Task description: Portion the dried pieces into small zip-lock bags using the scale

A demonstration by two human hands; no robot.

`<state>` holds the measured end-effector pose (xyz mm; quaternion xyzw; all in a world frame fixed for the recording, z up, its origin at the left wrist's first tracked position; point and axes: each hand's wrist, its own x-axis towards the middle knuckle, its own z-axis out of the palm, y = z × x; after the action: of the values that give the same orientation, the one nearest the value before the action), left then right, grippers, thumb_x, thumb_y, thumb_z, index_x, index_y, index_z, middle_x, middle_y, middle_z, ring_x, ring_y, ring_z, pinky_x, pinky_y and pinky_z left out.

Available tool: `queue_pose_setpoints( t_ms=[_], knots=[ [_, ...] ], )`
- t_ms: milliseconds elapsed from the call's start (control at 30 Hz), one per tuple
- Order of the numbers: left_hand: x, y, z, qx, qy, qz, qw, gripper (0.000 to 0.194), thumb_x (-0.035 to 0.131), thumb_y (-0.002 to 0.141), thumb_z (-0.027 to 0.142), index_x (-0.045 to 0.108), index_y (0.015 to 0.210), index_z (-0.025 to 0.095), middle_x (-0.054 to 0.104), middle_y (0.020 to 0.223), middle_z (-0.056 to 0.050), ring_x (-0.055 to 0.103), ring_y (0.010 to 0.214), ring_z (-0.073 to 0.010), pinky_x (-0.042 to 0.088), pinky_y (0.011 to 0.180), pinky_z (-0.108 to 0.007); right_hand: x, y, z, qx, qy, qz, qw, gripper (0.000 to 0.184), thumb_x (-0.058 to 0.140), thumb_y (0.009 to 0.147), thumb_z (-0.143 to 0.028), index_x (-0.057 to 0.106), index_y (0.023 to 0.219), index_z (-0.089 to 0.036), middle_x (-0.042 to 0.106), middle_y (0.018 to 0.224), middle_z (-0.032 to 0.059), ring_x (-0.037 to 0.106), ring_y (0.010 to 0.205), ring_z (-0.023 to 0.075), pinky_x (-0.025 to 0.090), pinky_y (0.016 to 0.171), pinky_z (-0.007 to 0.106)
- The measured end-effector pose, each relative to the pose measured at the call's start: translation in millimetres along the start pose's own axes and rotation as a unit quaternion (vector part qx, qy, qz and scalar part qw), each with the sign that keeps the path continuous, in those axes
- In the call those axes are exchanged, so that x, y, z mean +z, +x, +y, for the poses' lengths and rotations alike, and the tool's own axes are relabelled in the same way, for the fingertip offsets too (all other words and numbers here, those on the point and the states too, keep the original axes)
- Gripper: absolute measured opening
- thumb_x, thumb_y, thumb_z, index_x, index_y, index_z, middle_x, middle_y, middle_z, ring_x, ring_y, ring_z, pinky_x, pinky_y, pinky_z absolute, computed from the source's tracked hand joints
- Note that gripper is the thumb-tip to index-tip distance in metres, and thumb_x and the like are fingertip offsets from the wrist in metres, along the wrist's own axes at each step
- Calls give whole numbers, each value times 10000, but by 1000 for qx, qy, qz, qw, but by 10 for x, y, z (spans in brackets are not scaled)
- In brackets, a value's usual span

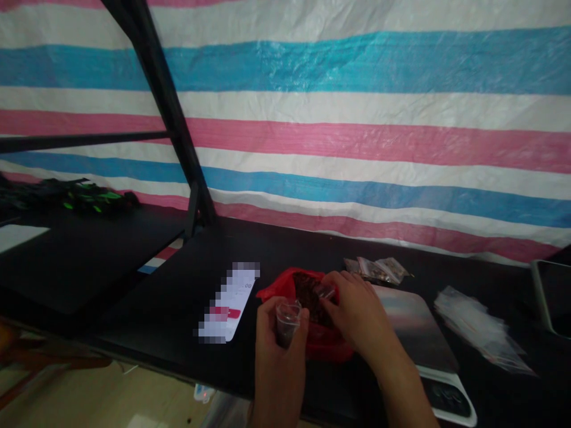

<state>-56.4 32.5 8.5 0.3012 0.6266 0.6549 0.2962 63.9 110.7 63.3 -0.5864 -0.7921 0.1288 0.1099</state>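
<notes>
My left hand (280, 353) is closed around a small clear plastic bag (288, 318), its mouth held open and facing up. Right beside it lies an open red bag (328, 345) filled with dark brown, crumbly bits (307, 297). The fingers of my right hand (354, 306) reach over the red bag's rim and pinch a small clear plastic piece (326, 291) at the bits. Whether that piece is a scoop or a cup I cannot tell.
A kitchen scale (413, 327) stands right of the red bag. Behind it lie filled small bags (379, 269); farther right is a pile of clear zip bags (479, 330). A lit phone (234, 300) lies left. A dark-screened device (555, 297) is at the right edge.
</notes>
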Motion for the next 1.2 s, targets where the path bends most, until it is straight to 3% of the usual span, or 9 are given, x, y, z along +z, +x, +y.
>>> queue_pose_setpoints(
  t_ms=[267,467,733,800,933,1033,1200],
  knots=[
    [-19,76,4,-101,-119,-1,988,579,847,747,623,639,1079,197,695,898,-11,638,751,-151,558,666,-269,38,12,-105,-4,56,-32,998,260,679,899,-144,779,1131,-207,792,1127,108,711,1078,288,466,931,381],
    [-64,124,-12,-118,-142,25,982,599,863,733,654,647,1066,204,680,888,5,625,737,-130,505,602,-213,69,-20,-32,-10,189,-60,980,191,648,915,-232,768,1064,-227,833,1011,60,756,886,240,462,737,323],
    [-69,162,-24,-102,-132,29,986,618,868,721,649,660,1097,205,702,908,-9,639,781,-160,554,674,-270,32,-16,5,-12,316,-95,944,189,640,946,-239,744,1100,-207,813,995,46,745,873,200,499,746,291],
    [-80,158,-9,-88,-110,37,989,605,874,719,627,656,1095,206,707,911,-11,646,788,-169,559,696,-288,-13,-13,71,-5,292,-72,954,169,630,970,-254,736,1096,-214,805,995,42,741,892,205,489,767,300],
    [-93,118,44,-81,-83,22,993,597,867,711,633,644,1065,208,723,895,-23,667,786,-192,566,706,-315,-92,-42,185,15,131,-29,991,151,663,926,-174,726,1060,-198,762,1032,76,706,953,242,454,819,333],
    [-87,89,73,-76,-67,9,995,623,860,681,681,647,1026,208,712,865,-16,638,712,-174,554,647,-306,-114,-87,148,1,70,-59,996,244,681,868,-110,721,1100,-176,721,1131,108,673,1028,263,444,882,352],
    [-70,97,44,-76,-72,-4,994,627,847,717,695,653,1061,209,706,891,-14,627,704,-160,543,621,-283,-116,-159,-49,-23,76,-109,991,390,618,805,-14,720,1138,-191,684,1219,109,657,1081,259,441,899,348]
  ],
)
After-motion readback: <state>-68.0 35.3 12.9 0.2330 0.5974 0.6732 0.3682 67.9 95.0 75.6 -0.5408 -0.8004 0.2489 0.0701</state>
